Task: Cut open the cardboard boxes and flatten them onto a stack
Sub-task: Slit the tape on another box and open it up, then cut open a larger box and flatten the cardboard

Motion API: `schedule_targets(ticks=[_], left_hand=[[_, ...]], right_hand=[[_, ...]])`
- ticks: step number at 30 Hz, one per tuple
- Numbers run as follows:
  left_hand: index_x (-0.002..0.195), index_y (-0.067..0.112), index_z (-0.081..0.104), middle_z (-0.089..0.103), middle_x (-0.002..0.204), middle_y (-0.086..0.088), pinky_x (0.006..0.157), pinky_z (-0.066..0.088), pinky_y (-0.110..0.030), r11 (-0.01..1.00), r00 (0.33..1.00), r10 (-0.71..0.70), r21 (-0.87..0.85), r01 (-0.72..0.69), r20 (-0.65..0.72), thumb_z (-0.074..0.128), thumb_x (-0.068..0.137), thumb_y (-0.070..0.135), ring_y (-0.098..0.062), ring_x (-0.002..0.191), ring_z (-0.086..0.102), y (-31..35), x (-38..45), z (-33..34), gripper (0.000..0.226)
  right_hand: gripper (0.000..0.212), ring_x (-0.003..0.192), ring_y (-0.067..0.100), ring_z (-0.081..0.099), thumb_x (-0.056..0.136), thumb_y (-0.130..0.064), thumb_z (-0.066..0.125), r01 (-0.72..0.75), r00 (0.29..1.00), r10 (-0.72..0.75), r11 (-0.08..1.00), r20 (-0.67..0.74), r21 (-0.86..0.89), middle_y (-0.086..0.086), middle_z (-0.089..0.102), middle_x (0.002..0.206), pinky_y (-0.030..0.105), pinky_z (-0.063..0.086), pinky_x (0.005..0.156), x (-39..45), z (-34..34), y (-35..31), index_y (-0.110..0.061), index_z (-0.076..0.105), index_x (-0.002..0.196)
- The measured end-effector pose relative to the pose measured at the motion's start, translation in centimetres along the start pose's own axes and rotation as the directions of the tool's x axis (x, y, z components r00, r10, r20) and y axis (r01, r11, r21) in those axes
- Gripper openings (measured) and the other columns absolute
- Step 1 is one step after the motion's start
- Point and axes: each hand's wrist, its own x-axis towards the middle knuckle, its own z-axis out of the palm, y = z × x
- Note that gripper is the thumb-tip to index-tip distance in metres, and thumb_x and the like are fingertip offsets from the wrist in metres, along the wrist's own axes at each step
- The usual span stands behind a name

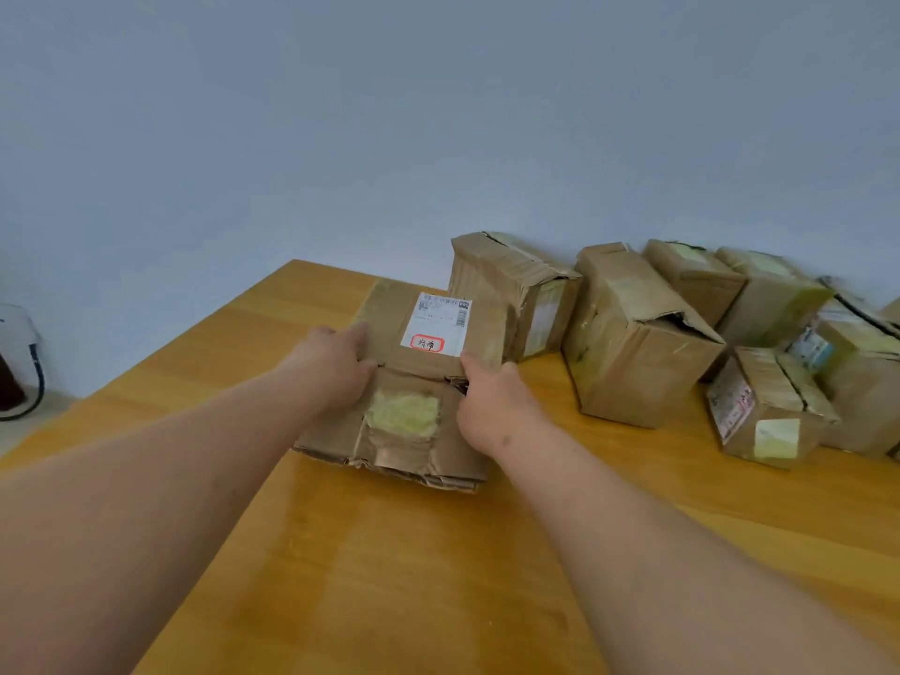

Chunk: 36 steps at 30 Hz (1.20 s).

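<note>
A flattened cardboard box point(414, 382) with a white shipping label and yellowed tape lies on the wooden table point(389, 577), on top of other flat cardboard. My left hand point(336, 367) holds its left edge, fingers curled over the cardboard. At its right edge my right hand point(492, 406) grips the box, thumb on top. Several unflattened taped boxes stand to the right: one right behind the flat box point(511, 294), a large one point(633, 343) and a small one point(764, 406).
More boxes point(779, 294) crowd the table's far right against the pale wall. At the far left, off the table, there is a dark object with a black cable point(19, 367). The table's near part shows bare wood.
</note>
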Motion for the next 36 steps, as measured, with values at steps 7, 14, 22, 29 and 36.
schedule_targets(ticks=[7, 14, 22, 29, 36], left_hand=[[0.155, 0.038, 0.009, -0.004, 0.165, 0.008, 0.122, -0.002, -0.049, 0.945, 0.966, 0.229, 0.212, -0.250, 0.120, 0.018, 0.105, 0.038, -0.015, 0.151, -0.005, -0.5, 1.7, 5.0, 0.051], [0.155, 0.039, 0.002, -0.015, 0.163, 0.012, 0.121, -0.003, -0.049, 0.962, 0.934, 0.220, 0.096, -0.255, 0.280, 0.024, 0.093, 0.069, -0.013, 0.150, -0.014, -1.3, 2.7, 5.1, 0.073], [0.156, 0.037, 0.004, -0.006, 0.164, 0.011, 0.118, -0.001, -0.060, 0.925, 0.933, 0.153, 0.284, -0.251, 0.326, 0.033, 0.093, 0.069, -0.018, 0.152, -0.002, 0.5, 2.5, 2.6, 0.076], [0.152, 0.039, 0.023, 0.018, 0.161, 0.011, 0.119, 0.008, -0.048, 0.924, 0.963, 0.259, 0.273, -0.268, 0.071, 0.037, 0.098, 0.046, -0.019, 0.148, 0.015, 5.4, -0.7, 1.2, 0.056], [0.149, 0.035, 0.033, 0.029, 0.157, 0.009, 0.118, 0.012, -0.048, 0.896, 0.898, 0.434, 0.142, -0.421, -0.073, 0.042, 0.099, 0.044, -0.020, 0.146, 0.021, 12.0, -3.2, 0.7, 0.051]], right_hand=[[0.066, 0.148, 0.029, 0.002, 0.095, -0.012, 0.033, 0.166, 0.986, -0.153, 0.947, 0.068, -0.274, 0.002, -0.009, 0.164, 0.047, 0.023, 0.117, 1.7, 2.1, 1.3, -0.035, 0.016, 0.154], [0.063, 0.151, 0.025, 0.004, 0.099, -0.014, 0.029, 0.193, 0.973, -0.152, 0.949, 0.176, -0.250, 0.006, 0.001, 0.165, 0.044, 0.017, 0.121, 3.1, 2.6, 1.5, -0.030, 0.011, 0.156], [0.054, 0.134, 0.030, 0.034, 0.095, -0.009, 0.034, 0.223, 0.974, -0.212, 0.950, 0.075, -0.219, 0.005, 0.036, 0.151, 0.046, 0.040, 0.105, 1.2, 0.6, 1.9, -0.026, 0.039, 0.146], [0.025, 0.078, 0.021, 0.053, 0.096, -0.017, 0.046, 0.067, 0.892, -0.068, 0.998, -0.448, -0.018, 0.001, 0.052, 0.112, 0.035, 0.047, 0.065, -1.7, -4.6, 6.3, -0.019, 0.058, 0.118], [0.033, 0.078, 0.024, 0.053, 0.095, -0.024, 0.052, -0.133, 0.746, 0.209, 0.977, -0.632, 0.167, 0.006, 0.042, 0.130, 0.033, 0.043, 0.066, -3.4, -9.8, 12.5, -0.023, 0.049, 0.128]])
